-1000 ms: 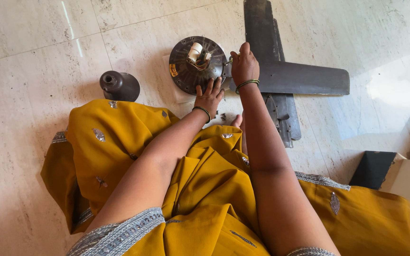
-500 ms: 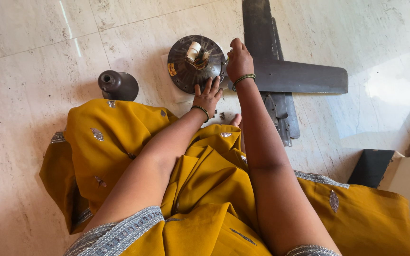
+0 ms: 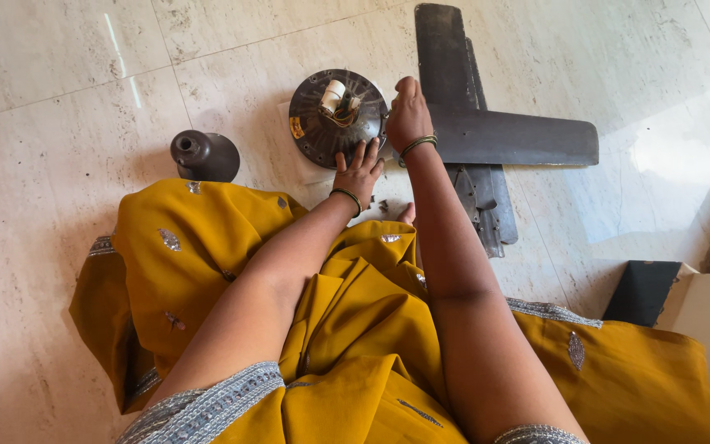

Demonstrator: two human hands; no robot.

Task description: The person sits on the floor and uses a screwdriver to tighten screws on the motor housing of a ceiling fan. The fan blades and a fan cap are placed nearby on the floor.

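Observation:
A round dark ceiling-fan motor housing lies on the tiled floor, with a white part and wires at its centre. My left hand rests flat against its near rim, fingers spread. My right hand is closed at the housing's right rim, where a dark fan blade meets it; what the fingers pinch is hidden. Each wrist carries a bangle.
More dark fan blades lie stacked behind and under the right hand. A dark bell-shaped cover stands to the left. A few small screws lie near my foot. A dark and tan box sits at right. Yellow cloth covers my lap.
My right hand has shifted slightly up along the housing's right rim. My left hand stays on the near rim.

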